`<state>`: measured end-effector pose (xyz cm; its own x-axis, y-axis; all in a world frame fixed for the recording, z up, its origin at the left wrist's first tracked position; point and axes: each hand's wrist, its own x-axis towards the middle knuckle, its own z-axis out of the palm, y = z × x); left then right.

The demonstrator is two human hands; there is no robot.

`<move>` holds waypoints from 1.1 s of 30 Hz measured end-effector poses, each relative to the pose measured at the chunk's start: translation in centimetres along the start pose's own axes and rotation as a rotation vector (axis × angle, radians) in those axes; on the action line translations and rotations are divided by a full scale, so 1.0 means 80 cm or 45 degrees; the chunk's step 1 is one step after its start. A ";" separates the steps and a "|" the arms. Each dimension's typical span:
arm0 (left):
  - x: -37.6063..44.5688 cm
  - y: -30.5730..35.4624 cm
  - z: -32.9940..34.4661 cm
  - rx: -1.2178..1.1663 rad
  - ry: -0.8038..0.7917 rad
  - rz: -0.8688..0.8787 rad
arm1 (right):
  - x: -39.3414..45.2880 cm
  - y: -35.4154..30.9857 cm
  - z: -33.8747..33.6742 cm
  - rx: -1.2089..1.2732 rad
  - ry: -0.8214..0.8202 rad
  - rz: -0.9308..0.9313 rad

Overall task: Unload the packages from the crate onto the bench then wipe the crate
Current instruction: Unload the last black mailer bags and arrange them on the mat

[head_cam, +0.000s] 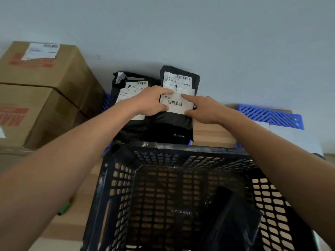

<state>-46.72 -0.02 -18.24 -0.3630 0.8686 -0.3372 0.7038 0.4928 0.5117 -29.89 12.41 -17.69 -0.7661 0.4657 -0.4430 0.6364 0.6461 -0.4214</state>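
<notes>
At far left two stacked cardboard boxes stand against the wall, likely parked out of the working lane; just right of them a black poly mailer with a white label lies flat on the surface, seemingly set down as the start of an unloaded row; the left hand rests on the near left edge of a second black poly mailer, thumb under the label edge and fingers over the top, so its grip is pinching that package; the right hand meets the same package from the other side, forefinger stretched across the label and thumb at its lower corner, a pinch too, probably to square it beside its neighbour; further right a blue plastic crate lies on the surface, well apart; nearest the camera the black crate stands open-topped, and a dark bag-like package appears to sit in its right side, so unloading looks unfinished and wiping must wait.
</notes>
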 end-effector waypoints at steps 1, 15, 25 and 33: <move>0.003 -0.005 0.002 0.019 -0.020 -0.005 | 0.003 0.001 0.003 -0.021 -0.031 -0.001; 0.019 -0.037 0.015 0.273 -0.138 -0.061 | 0.033 0.009 0.020 -0.132 -0.154 -0.006; 0.013 -0.029 0.024 0.490 -0.149 -0.012 | 0.027 0.004 0.024 -0.168 -0.146 -0.001; -0.024 -0.002 0.016 0.346 -0.017 -0.068 | -0.005 -0.004 0.007 -0.079 -0.054 -0.003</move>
<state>-45.39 -1.87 -18.67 -0.3973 0.8400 -0.3695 0.8225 0.5045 0.2627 -29.75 11.68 -17.82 -0.7623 0.4387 -0.4758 0.6266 0.6843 -0.3730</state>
